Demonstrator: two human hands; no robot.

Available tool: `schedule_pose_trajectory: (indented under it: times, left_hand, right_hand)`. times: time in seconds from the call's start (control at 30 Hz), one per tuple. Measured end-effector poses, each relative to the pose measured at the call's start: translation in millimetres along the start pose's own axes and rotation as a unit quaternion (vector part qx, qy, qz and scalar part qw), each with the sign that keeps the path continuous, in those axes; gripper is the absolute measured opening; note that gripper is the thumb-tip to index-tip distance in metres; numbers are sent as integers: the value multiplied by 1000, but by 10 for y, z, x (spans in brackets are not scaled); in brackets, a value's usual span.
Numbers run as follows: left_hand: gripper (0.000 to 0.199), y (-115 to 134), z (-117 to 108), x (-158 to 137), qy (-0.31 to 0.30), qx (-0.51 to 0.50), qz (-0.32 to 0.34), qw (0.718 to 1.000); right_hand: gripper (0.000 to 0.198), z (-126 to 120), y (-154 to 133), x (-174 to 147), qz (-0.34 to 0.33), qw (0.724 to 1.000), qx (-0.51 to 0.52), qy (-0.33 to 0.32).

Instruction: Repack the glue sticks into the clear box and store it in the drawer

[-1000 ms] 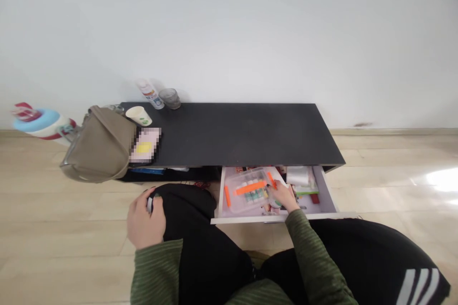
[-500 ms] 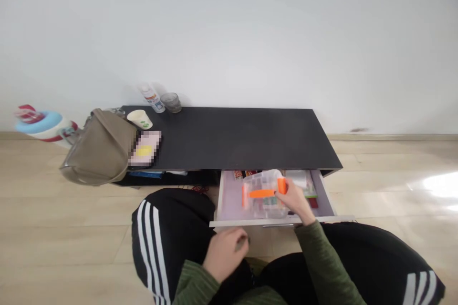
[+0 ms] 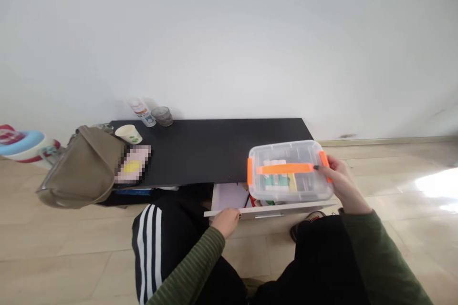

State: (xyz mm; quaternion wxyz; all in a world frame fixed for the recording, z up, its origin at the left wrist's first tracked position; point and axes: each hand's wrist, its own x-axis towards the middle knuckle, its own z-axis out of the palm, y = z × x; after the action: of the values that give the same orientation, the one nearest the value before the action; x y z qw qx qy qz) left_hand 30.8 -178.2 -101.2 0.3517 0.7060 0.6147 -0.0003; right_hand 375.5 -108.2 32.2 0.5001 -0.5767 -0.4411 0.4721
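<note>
My right hand [image 3: 343,182] grips the right end of a clear plastic storage box [image 3: 307,190], its thumb by the orange handle. The box has orange side latches and a closed lid; white, green and yellow items show inside. It is held level above the right part of the open drawer [image 3: 223,198], hiding much of it. My left hand [image 3: 226,221] is closed at the left part of the drawer's front panel, its fingers curled at the top edge. Red and green items show in the drawer below the box.
A low black cabinet [image 3: 200,152] stands against the white wall. On its left lie a grey-brown bag [image 3: 82,167], a paper cup [image 3: 129,133], a spray can [image 3: 142,112], a dark glass [image 3: 162,116] and a blurred-out flat item [image 3: 133,164]. A blue-lidded bottle [image 3: 26,145] leans beside the bag.
My right hand has lifted the box up out of the drawer and to the right. My left hand has come up to the drawer's front, and the drawer is pushed further in.
</note>
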Motion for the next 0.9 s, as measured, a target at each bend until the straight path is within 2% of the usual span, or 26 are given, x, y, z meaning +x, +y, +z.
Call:
schedule_pose_trajectory:
  times: [0.07,0.1,0.13,0.2,0.27,0.33,0.4,0.53,0.7,0.9]
  left_hand:
    - [31,22,-311,139,15,-29,4,999]
    - [32,42,-501,201,45,-92,-9,995]
    - [34,70,-706,258,79,-163,-28,983]
    - [39,150,-1118,367,141,-241,-34,960]
    - [42,251,-1459,494,172,-244,-17,954]
    - [46,343,-1675,655,187,-202,-14,961]
    - [50,400,-1766,837,199,-156,-25,967]
    - [49,390,-1767,1104,213,-135,-25,967]
    - [54,316,-1806,1136,165,-148,-2,975]
    - [50,287,-1842,1128,164,-148,4,975]
  right_hand:
    - [33,201,86,259,-17,999,44,1]
    - [32,296,131,386,-15,998,63,-4]
    - [31,383,176,508,-10,997,79,-9]
    - [30,528,265,722,8,994,104,-24]
    - [30,639,358,891,24,991,124,-44]
    - [29,725,453,1013,37,987,146,-61]
    - [28,789,540,1093,50,983,165,-67]
    - [30,841,625,1168,72,978,174,-89]
    - [36,786,598,1203,90,971,160,-156]
    - [42,653,652,1251,117,961,143,-205]
